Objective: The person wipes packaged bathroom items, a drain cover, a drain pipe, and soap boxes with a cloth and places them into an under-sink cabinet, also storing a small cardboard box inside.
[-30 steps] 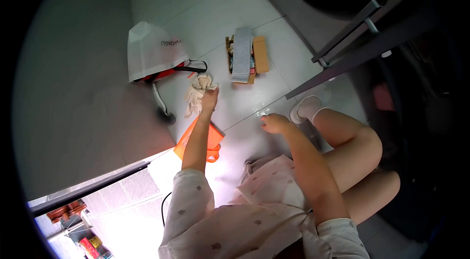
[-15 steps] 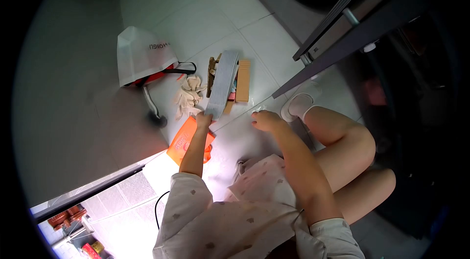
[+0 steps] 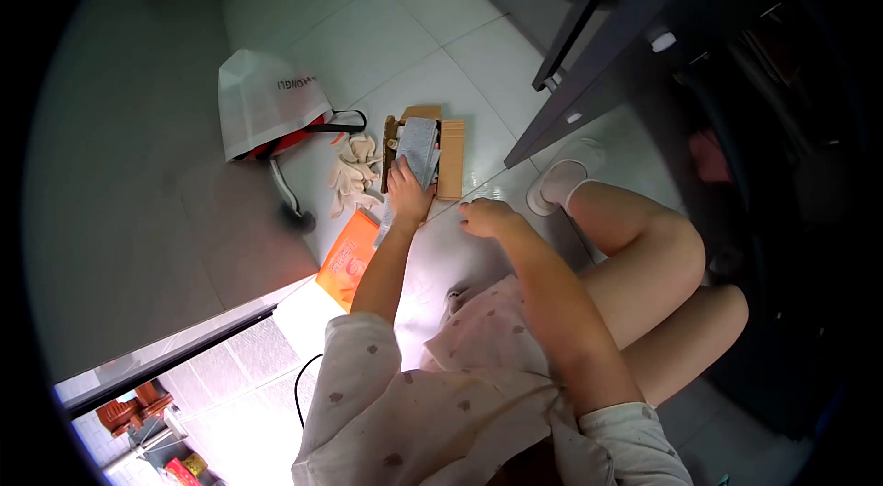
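keep your l hand (image 3: 410, 198) spread on strip (image 3: 418, 138), press evenly over box (image 3: 452, 161); r hand (image 3: 488, 217) curled, can't tell grip.

Floor (image 3: 368, 35) is pale tile w/ thin grout lines. On it: open cardbd. box (image 3: 452, 164), cream gloves (image 3: 351, 175) just beside it, orange bag (image 3: 346, 258) nr. gloves, white bag w/ dark lettering (image 3: 262, 109), person's foot in white shoe (image 3: 557, 184).
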`<move>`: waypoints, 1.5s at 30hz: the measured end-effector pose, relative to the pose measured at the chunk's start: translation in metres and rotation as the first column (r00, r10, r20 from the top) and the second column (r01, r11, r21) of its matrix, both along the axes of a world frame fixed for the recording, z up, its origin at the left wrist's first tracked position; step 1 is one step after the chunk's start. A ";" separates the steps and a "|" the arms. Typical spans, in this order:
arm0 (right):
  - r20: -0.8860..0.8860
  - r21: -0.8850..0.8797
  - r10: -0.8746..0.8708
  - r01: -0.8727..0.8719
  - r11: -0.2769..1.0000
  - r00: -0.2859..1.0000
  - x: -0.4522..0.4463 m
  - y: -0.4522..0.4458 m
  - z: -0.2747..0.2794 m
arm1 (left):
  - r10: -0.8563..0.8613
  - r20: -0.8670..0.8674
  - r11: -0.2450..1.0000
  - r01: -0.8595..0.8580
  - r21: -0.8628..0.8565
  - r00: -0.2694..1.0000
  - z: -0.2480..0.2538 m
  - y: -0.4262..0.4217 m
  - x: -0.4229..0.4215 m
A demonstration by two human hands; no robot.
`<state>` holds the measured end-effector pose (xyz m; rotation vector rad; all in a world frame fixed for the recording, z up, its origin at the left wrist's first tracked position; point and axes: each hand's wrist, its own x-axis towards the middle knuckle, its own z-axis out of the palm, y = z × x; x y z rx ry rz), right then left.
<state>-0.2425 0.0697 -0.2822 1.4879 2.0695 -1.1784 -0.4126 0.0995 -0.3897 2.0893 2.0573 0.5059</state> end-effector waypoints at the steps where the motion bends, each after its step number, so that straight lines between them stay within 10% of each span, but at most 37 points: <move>1: 0.023 0.005 -0.016 0.016 1.000 1.000 0.003 -0.001 0.001 | 0.101 -0.076 0.991 -0.107 -0.083 0.992 0.000 0.011 0.008; 6: 0.056 0.021 -0.049 0.047 0.999 0.997 0.016 -0.001 0.002 | 0.305 -0.185 0.765 -0.356 -0.536 0.934 0.015 0.032 0.006; 9: -0.089 -0.029 -0.120 0.118 0.993 0.989 0.012 0.004 -0.002 | 0.224 0.423 0.974 -0.184 -0.134 0.878 0.002 0.014 -0.023; 13: -0.579 -0.293 -0.518 0.432 0.853 0.630 -0.046 -0.003 0.020 | 0.274 0.887 0.961 -0.070 -0.268 0.373 0.101 -0.058 -0.045; 15: -0.803 -0.407 -0.485 0.274 0.871 0.347 -0.082 -0.012 0.015 | 0.210 0.923 0.977 -0.022 -0.214 0.324 0.102 -0.095 -0.059; 19: -0.791 -0.364 -0.444 0.260 0.895 0.422 -0.124 -0.023 0.010 | 0.206 0.714 0.957 0.014 -0.289 0.669 0.122 -0.131 -0.067; 21: -0.796 -0.432 -0.468 0.181 0.884 0.384 -0.121 -0.014 0.014 | 0.221 0.924 0.973 -0.007 -0.230 0.311 0.126 -0.132 -0.065; 24: -0.795 -0.501 -0.517 0.137 0.855 0.318 -0.103 -0.017 0.058 | 0.214 0.946 0.974 0.020 -0.226 0.242 0.149 -0.127 -0.057; 26: -0.712 -0.502 -0.570 0.269 0.822 0.410 -0.099 -0.018 0.070 | 0.209 0.935 0.975 0.013 -0.222 0.285 0.141 -0.125 -0.062; 42: -0.735 -0.664 -0.676 0.249 0.705 -0.046 -0.060 -0.014 0.068 | 0.054 0.878 0.955 0.233 -0.185 0.475 0.157 -0.114 -0.018; 44: -0.740 -0.664 -0.663 0.283 0.692 -0.115 -0.058 -0.013 0.072 | 0.054 0.880 0.982 0.133 -0.132 0.472 0.160 -0.112 -0.014; 45: -0.742 -0.665 -0.645 0.315 0.677 -0.181 -0.057 -0.012 0.073 | 0.202 0.947 0.975 0.040 -0.218 0.249 0.158 -0.112 -0.012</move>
